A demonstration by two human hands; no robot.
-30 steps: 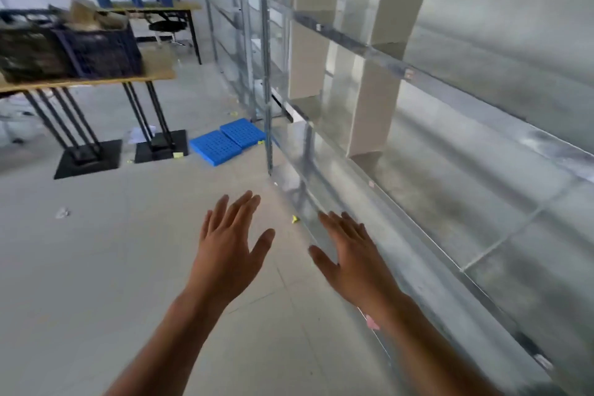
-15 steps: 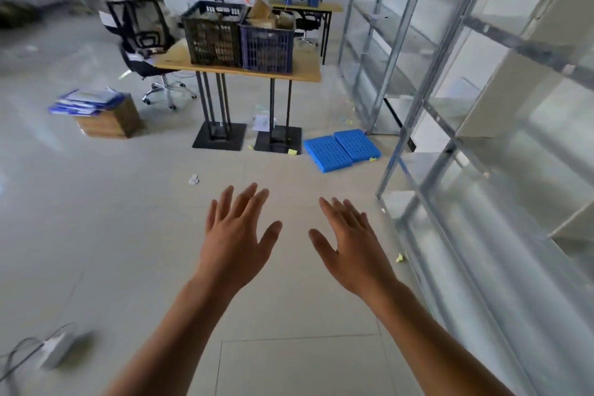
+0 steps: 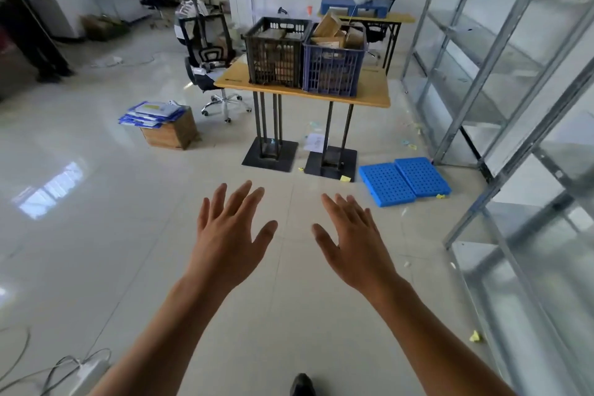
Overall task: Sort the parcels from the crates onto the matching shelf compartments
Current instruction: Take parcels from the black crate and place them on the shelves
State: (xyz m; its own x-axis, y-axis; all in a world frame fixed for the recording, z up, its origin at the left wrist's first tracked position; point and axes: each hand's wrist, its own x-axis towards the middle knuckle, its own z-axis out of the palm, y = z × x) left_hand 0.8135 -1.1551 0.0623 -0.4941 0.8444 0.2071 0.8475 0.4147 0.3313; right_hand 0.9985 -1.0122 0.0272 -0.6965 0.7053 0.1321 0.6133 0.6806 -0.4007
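Both hands empty rn: left hand (image 3: 228, 247) and right hand (image 3: 353, 247) held out, fingers (image 3: 239, 199) spread, gripping nothing. Parcels (image 3: 331, 27) sit in the black crate (image 3: 274, 55) and blue crate (image 3: 332, 67) on the surface (image 3: 373, 95), straight ahead, well apart from both hands. The blue crate looks slightly nearer the right hand

Your left forearm (image 3: 151, 347) and right forearm (image 3: 434, 341) run off the bottom edge; only the tip of a shoe (image 3: 302, 385) shows. Lattice walls of the black crate (image 3: 276, 51) and blue crate (image 3: 332, 74) hide most parcels (image 3: 328, 26); labels too small to read. Near shelving (image 3: 530, 267) blurred, cut by the right edge. Person (image 3: 32, 35) at left, cropped.
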